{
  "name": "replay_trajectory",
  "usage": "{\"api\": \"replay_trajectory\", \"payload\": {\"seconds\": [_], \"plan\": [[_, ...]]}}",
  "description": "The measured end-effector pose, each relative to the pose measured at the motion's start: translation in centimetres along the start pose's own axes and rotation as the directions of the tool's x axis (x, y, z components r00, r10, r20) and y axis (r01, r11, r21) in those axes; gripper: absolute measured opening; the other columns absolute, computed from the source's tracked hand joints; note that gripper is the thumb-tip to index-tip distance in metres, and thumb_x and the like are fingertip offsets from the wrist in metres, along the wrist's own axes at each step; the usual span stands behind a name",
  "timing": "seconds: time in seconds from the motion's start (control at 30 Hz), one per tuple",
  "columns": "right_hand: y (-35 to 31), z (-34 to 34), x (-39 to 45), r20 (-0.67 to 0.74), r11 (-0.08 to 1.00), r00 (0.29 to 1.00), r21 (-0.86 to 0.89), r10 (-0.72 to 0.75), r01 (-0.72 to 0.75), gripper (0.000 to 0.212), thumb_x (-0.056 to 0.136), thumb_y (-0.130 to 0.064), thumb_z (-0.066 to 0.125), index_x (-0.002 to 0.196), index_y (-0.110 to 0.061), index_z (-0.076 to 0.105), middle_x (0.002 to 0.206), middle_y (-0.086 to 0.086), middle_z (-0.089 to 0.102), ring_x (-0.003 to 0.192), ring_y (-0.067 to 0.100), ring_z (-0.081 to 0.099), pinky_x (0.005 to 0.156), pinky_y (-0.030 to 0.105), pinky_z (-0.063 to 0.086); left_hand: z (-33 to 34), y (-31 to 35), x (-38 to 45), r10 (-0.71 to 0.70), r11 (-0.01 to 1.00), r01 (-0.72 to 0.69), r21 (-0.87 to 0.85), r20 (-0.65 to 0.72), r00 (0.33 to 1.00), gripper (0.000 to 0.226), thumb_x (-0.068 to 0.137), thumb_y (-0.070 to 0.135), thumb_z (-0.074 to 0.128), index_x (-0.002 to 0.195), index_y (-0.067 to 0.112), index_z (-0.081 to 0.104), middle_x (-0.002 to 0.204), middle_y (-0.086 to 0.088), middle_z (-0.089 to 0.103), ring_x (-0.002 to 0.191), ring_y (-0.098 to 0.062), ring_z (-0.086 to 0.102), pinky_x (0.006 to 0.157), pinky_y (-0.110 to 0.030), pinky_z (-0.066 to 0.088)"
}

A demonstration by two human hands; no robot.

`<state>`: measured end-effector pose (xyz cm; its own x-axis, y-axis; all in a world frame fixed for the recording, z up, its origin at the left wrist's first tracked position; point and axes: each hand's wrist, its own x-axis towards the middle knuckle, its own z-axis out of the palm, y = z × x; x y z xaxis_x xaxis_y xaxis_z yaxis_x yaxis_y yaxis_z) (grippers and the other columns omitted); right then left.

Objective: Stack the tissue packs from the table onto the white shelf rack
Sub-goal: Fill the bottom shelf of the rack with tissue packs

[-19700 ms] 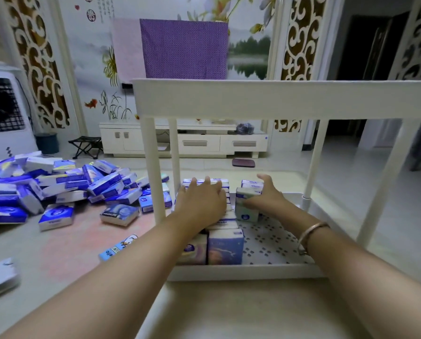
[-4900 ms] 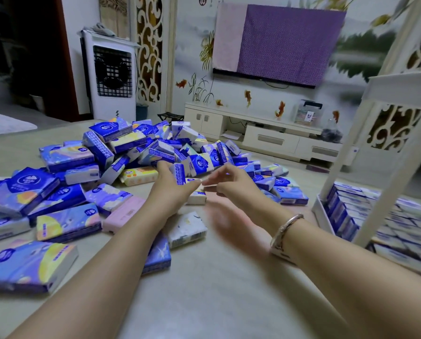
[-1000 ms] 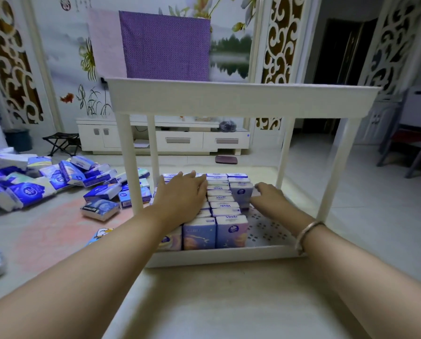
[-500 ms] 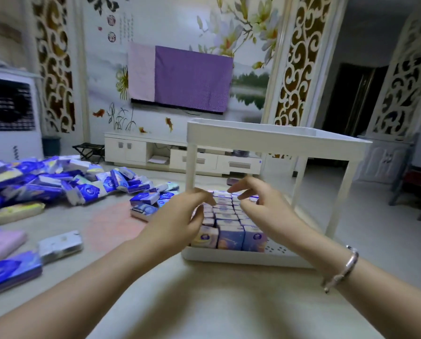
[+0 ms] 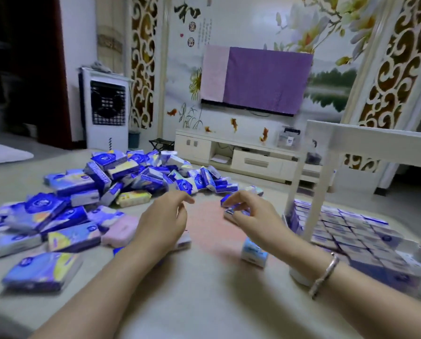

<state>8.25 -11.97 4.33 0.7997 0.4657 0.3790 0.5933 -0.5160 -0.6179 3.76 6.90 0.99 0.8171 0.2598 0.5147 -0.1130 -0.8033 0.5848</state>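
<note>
Tissue packs [image 5: 101,192] heaped on counter [image 5: 204,302], left and far. More packs in rows on white rack [image 5: 326,172] bottom shelf, right. Left hand [image 5: 163,223] above counter, grip loose, holding nothing. Right hand [image 5: 251,214] fingers curled near small pack [image 5: 231,206]; contact blurred, cannot tell.

Glossy plastic-wrapped tissue packs [image 5: 72,182], matt white shelf rack [image 5: 366,145], smooth table [image 5: 204,302]

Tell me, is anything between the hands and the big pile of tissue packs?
Nothing visible blocks them. The left hand and right hand hover over a bare patch of table, with the pile of tissue packs just beyond. Only loose packs lie near the hands.
</note>
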Motion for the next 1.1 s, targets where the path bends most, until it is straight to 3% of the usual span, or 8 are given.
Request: {"api": "replay_trajectory", "payload": {"seconds": [0.17, 0.37, 0.57, 0.7, 0.77, 0.87, 1.0, 1.1], "plan": [[1.5, 6.4, 6.2, 0.05, 0.999, 0.999, -0.05, 0.013, -0.011, 0.03, 0.082, -0.005, 0.051, 0.107, -0.018, 0.061, 0.116, -0.002, 0.059, 0.103, 0.013, 0.055, 0.079, 0.021, 0.037, -2.0, -3.2, 3.5, -0.112, 0.989, 0.123, 0.086, -0.121, 0.986, 0.029, 0.087, 0.011, 0.046, 0.105, 0.025, 0.065, 0.112, 0.004, 0.065, 0.105, -0.021, 0.058, 0.086, -0.041, 0.049], [2.4, 12.1, 13.4, 0.054, 0.973, 0.998, -0.226, -0.03, 0.042, 0.049, 0.084, -0.021, 0.056, 0.132, -0.019, 0.046, 0.133, 0.007, 0.045, 0.127, 0.027, 0.036, 0.103, 0.038, 0.033, -4.1, -8.0, 4.0, -0.347, 0.916, 0.375, 0.144, -0.19, 0.919, 0.036, 0.09, 0.01, 0.047, 0.119, 0.025, 0.061, 0.121, -0.003, 0.061, 0.111, -0.026, 0.054, 0.086, -0.04, 0.048], [3.2, 14.3, 18.4, 0.147, 0.972, 0.989, -0.232, 0.01, 0.024, 0.072, 0.085, -0.04, 0.061, 0.147, -0.034, 0.026, 0.156, 0.007, 0.016, 0.145, 0.035, 0.009, 0.114, 0.051, 0.022, -3.7, -8.5, 4.5, -0.373, 0.915, 0.393, 0.092, -0.181, 0.91, 0.035, 0.089, 0.008, 0.048, 0.118, 0.024, 0.06, 0.124, -0.002, 0.059, 0.113, -0.024, 0.053, 0.089, -0.04, 0.048], [3.1, 15.6, 19.4, 0.184, 0.968, 0.983, -0.251, 0.023, 0.024, 0.056, 0.085, -0.047, 0.062, 0.132, -0.02, 0.047, 0.135, 0.012, 0.042, 0.129, 0.031, 0.037, 0.105, 0.043, 0.036, -3.7, -8.3, 4.5, -0.387, 0.912, 0.404, 0.067, -0.18, 0.904, 0.033, 0.089, 0.007, 0.048, 0.116, 0.023, 0.06, 0.121, -0.002, 0.06, 0.11, -0.023, 0.054, 0.087, -0.038, 0.048], [3.0, 15.9, 19.3, 0.12, 0.959, 0.993, -0.281, -0.011, 0.045, 0.025, 0.089, -0.041, 0.057, 0.098, -0.017, 0.057, 0.107, 0.012, 0.052, 0.106, 0.028, 0.048, 0.079, 0.034, 0.044, -3.8, -8.1, 4.4, -0.394, 0.914, 0.405, 0.034, -0.177, 0.902, 0.033, 0.089, 0.007, 0.048, 0.116, 0.022, 0.061, 0.121, -0.001, 0.061, 0.108, -0.022, 0.054, 0.085, -0.037, 0.048], [2.6, 15.4, 17.9, 0.018, 0.977, 0.999, -0.211, -0.038, 0.041, 0.041, 0.091, -0.043, 0.054, 0.062, -0.019, 0.037, 0.075, 0.003, 0.043, 0.077, 0.021, 0.043, 0.05, 0.027, 0.023, -3.9, -7.8, 4.3, -0.4, 0.916, 0.399, -0.042, -0.175, 0.9, 0.032, 0.089, 0.007, 0.049, 0.113, 0.022, 0.064, 0.116, 0.003, 0.063, 0.102, -0.017, 0.055, 0.08, -0.03, 0.044], [1.8, 13.8, 15.0, -0.054, 0.994, 0.994, -0.06, -0.091, 0.087, 0.03, 0.085, -0.029, 0.059, 0.08, 0.0, 0.059, 0.08, 0.012, 0.056, 0.084, 0.026, 0.05, 0.067, 0.032, 0.036, -3.4, -6.9, 4.8, -0.455, 0.871, 0.415, -0.265, -0.11, 0.884, 0.019, 0.092, 0.019, 0.055, 0.108, 0.016, 0.065, 0.101, 0.004, 0.064, 0.095, -0.012, 0.058, 0.083, -0.025, 0.044], [1.1, 11.8, 12.6, -0.1, 0.988, 0.988, 0.082, -0.12, 0.129, 0.018, 0.082, -0.018, 0.061, 0.094, -0.005, 0.065, 0.097, 0.005, 0.064, 0.094, 0.015, 0.055, 0.075, 0.021, 0.039, -2.7, -6.1, 5.6, -0.584, 0.668, 0.515, -0.537, 0.05, 0.81, 0.023, 0.091, 0.038, 0.057, 0.097, 0.016, 0.058, 0.087, -0.001, 0.063, 0.092, -0.021, 0.062, 0.09, -0.036, 0.051]]}}
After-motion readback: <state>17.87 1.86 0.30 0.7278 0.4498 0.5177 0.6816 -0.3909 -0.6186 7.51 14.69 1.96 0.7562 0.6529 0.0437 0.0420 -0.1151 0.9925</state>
